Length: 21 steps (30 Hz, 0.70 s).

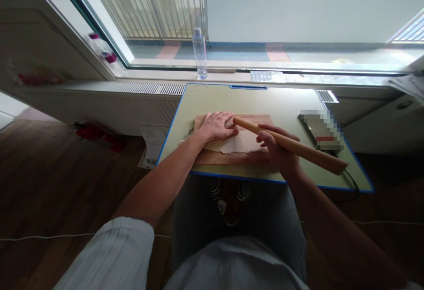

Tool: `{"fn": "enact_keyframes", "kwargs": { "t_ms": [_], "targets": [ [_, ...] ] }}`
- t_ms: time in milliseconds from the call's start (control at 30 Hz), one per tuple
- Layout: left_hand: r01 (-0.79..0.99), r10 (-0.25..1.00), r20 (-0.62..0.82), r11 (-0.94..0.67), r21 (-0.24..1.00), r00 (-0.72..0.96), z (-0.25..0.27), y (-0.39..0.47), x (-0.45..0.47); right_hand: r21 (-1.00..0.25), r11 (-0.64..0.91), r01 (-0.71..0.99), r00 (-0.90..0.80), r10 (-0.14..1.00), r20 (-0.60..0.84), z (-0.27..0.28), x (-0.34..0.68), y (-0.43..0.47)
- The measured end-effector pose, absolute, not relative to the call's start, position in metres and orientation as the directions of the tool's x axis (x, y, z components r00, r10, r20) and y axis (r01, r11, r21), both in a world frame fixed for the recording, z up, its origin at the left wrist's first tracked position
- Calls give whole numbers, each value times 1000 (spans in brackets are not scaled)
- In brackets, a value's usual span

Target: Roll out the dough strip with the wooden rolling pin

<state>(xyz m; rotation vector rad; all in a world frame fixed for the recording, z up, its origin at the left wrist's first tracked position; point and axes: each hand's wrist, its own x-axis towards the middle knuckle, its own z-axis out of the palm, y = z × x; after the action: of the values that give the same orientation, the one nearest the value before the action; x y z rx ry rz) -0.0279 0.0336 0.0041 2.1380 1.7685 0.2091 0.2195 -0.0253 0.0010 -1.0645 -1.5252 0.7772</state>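
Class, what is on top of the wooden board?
A pale, ragged-edged sheet lies on the wooden board, the left hand over part of it. What lies beneath that hand is hidden.

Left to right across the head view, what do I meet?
Red fire extinguisher, clear plastic white-capped bottle, left hand, right hand, flat dark-edged rectangular object. Omitted, overlapping the right hand: tapered light-wood rod.

The left grip (pixel 218 125) hides part of the pale sheet (pixel 247 143), and blocky blurring masks the dark device (pixel 320 130).
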Motion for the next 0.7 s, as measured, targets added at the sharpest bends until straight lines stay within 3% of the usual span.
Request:
{"fn": "enact_keyframes", "kwargs": {
  "t_ms": [400,700],
  "targets": [
    [923,974,-103,-152,355,200,3,35,-27,-928,319,194,-86,947,308,2,222,-21],
    [922,975,-106,-148,358,198,2,34,-28,-935,307,175,-29,951,307,6,216,-22]
  ]
}}
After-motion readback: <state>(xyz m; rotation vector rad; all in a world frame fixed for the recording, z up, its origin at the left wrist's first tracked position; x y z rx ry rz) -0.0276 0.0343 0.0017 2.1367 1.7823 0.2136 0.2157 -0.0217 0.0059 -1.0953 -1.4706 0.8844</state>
